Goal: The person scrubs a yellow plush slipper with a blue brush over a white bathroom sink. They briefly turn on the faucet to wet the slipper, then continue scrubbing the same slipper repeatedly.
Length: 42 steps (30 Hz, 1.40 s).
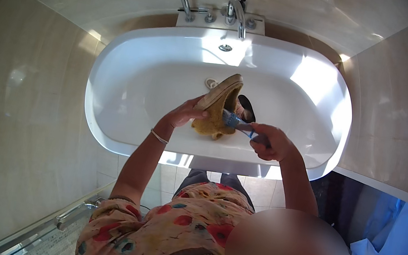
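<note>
Over the white bathtub (140, 116), my left hand (186, 113) grips a tan fuzzy slipper (212, 116) by its pale sole, tilting it on its side with the toe strap toward me. My right hand (271, 142) is closed around the handle of a blue scrubbing brush (231, 119). Its bristles touch the fuzzy upper near the slipper's opening. Behind the slipper, a dark-soled shoe or slipper (246, 109) rests in the tub, partly hidden. A round drain fitting (211, 83) shows on the tub floor beside the slipper.
A chrome faucet (238, 15) with handles and a hand shower (186, 4) stands at the tub's far edge. The overflow fitting (225, 48) sits on the inner wall below. Beige tiled walls (36, 77) close in both sides. A glass screen with a chrome handle (76, 211) is at lower left.
</note>
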Each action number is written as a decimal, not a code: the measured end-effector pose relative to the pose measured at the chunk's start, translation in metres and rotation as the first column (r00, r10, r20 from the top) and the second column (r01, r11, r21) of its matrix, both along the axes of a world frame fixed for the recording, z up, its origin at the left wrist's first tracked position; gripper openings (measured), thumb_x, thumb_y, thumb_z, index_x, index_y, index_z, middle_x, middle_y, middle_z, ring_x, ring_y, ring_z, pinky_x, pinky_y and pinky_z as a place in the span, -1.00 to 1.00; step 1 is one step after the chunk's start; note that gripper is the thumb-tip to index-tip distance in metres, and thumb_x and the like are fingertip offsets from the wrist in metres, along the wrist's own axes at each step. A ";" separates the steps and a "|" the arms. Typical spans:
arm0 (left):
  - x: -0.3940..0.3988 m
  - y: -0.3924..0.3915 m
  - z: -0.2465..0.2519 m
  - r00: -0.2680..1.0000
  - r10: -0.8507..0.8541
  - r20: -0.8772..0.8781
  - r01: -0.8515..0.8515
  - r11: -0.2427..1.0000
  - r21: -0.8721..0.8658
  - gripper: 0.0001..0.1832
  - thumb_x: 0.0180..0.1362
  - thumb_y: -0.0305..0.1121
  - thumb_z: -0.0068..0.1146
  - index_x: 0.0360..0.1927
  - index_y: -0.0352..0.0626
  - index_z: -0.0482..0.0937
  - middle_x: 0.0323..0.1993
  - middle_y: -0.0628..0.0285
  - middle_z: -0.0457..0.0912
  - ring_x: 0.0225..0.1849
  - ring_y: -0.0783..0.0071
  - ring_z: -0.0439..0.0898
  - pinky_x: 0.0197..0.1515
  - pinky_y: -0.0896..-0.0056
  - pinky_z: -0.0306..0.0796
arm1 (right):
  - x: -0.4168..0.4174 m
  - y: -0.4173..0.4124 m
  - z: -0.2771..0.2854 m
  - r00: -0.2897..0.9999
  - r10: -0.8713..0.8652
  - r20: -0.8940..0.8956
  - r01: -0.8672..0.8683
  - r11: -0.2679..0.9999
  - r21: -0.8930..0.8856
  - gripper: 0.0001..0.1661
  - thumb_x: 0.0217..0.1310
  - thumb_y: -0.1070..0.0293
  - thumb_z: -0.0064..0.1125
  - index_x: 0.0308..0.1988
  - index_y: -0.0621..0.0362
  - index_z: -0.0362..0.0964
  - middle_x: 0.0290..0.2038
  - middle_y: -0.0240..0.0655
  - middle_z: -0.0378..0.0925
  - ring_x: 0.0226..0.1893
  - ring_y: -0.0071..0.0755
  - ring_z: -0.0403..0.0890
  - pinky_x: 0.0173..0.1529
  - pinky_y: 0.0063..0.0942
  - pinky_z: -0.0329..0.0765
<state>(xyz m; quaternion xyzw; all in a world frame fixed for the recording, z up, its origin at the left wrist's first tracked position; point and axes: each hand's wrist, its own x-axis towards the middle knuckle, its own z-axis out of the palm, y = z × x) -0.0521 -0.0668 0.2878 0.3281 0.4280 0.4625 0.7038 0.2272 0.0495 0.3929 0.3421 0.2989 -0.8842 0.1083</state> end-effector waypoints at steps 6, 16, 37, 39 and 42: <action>0.001 -0.030 -0.037 0.871 0.259 0.419 -0.253 0.965 -0.070 -0.26 0.19 -0.02 0.01 0.29 -0.27 0.08 0.22 0.04 0.28 0.23 0.23 0.32 0.23 0.18 0.26 | -0.008 -0.003 0.041 0.989 -0.084 0.124 0.006 0.848 0.529 -0.50 0.35 0.06 -0.23 0.07 0.17 0.34 -0.78 -0.46 0.18 -0.88 -0.67 0.04 -0.81 -0.65 0.08; 0.045 -0.015 0.014 0.633 0.278 0.722 -0.359 0.932 -0.044 -0.33 0.29 0.18 -0.49 0.31 -0.06 0.08 0.25 0.11 0.25 0.22 0.16 0.33 0.21 0.11 0.29 | -0.064 -0.025 0.005 0.995 -0.063 0.072 -0.065 0.104 0.992 -0.50 0.19 0.25 -0.02 0.14 0.05 0.31 -0.29 -0.08 0.54 -0.27 -0.14 0.56 -0.17 -0.24 0.48; 0.051 0.002 0.007 0.535 0.395 0.747 -0.560 0.827 -0.037 -0.47 0.34 -0.03 -0.48 0.24 -0.12 0.20 0.14 0.14 0.38 0.12 0.22 0.43 0.14 0.17 0.38 | -0.092 -0.044 -0.003 0.934 -0.034 0.356 -0.357 -0.051 0.933 -0.47 0.20 0.13 -0.14 0.16 -0.04 0.27 -0.37 0.02 0.55 -0.28 0.08 0.56 -0.12 -0.04 0.45; 0.048 0.003 0.017 0.550 0.366 0.751 -0.524 0.851 -0.032 -0.47 0.34 -0.03 -0.48 0.24 -0.12 0.19 0.14 0.13 0.38 0.13 0.22 0.43 0.14 0.17 0.38 | -0.084 -0.047 0.006 0.942 -0.016 0.337 -0.335 0.058 0.940 -0.46 0.19 0.10 -0.14 0.16 -0.08 0.28 -0.25 0.13 0.51 -0.14 0.19 0.51 -0.07 0.01 0.42; 0.056 0.007 0.013 0.532 0.460 0.711 -0.571 0.815 -0.100 -0.46 0.33 -0.02 -0.46 0.24 -0.12 0.19 0.14 0.12 0.38 0.13 0.22 0.42 0.14 0.18 0.38 | -0.094 -0.045 0.004 0.940 -0.092 0.327 -0.326 0.031 0.945 -0.46 0.19 0.08 -0.16 0.17 -0.08 0.27 -0.23 0.16 0.51 -0.11 0.23 0.50 -0.06 0.02 0.42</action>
